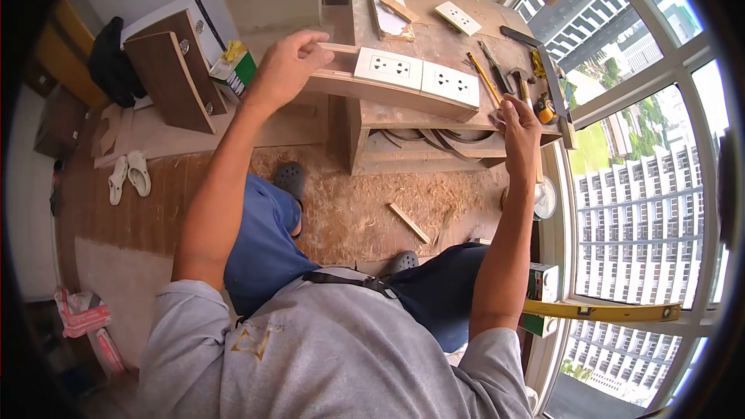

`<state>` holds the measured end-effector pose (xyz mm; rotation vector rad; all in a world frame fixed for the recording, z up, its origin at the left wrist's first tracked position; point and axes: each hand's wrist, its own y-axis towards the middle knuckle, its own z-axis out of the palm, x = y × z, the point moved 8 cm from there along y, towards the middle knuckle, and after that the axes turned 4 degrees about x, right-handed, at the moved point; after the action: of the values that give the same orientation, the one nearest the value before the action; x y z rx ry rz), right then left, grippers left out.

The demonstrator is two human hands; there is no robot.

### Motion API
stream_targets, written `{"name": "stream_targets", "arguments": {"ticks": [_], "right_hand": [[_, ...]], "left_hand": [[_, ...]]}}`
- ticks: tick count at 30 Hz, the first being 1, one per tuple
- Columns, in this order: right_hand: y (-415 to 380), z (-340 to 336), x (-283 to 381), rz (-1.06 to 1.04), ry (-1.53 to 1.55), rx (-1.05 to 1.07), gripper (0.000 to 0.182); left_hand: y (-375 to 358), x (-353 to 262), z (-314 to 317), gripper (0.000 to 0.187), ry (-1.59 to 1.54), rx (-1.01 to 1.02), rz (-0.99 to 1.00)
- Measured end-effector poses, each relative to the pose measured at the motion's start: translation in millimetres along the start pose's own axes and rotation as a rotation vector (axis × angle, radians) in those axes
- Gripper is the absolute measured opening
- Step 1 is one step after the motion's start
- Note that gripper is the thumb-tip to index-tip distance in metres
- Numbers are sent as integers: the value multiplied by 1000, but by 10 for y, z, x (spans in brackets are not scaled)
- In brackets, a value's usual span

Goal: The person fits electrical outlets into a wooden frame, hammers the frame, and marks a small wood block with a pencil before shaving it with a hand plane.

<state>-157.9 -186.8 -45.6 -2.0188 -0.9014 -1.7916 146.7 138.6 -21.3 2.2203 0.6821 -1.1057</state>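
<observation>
A long wooden box (388, 97) lies across the near side of the workbench, its left end jutting past the bench edge. Two white socket plates (388, 67) sit side by side in its top; the left part is an open channel. My left hand (287, 70) is closed around that open left end. Beyond the right end, my right hand (518, 120) has its fingers pinched together, apart from the box. What they hold, if anything, is too small to make out. A yellow pencil (484, 77) lies just behind those fingers.
On the workbench (434, 43) are a loose socket plate (458, 19), a hammer (522, 85), a tape measure (545, 109) and a black-edged square. Shavings and a wood strip (409, 223) litter the floor. A yellow spirit level (605, 311) is by the window; panels (171, 81) lean at left.
</observation>
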Motion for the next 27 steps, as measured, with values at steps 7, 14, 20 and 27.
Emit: {"name": "stream_targets", "arguments": {"ticks": [7, 14, 20, 27], "right_hand": [[-267, -246, -121, 114, -46, 78, 36], [-102, -48, -237, 153, 18, 185, 34], [-50, 194, -322, 140, -38, 201, 35], [116, 83, -331, -26, -205, 146, 33]], "left_hand": [[-117, 563, -542, 60, 29, -193, -109], [-197, 796, 71, 72, -457, 108, -499], [-260, 851, 205, 53, -520, 46, -496], [-513, 583, 359, 56, -603, -13, -531]]}}
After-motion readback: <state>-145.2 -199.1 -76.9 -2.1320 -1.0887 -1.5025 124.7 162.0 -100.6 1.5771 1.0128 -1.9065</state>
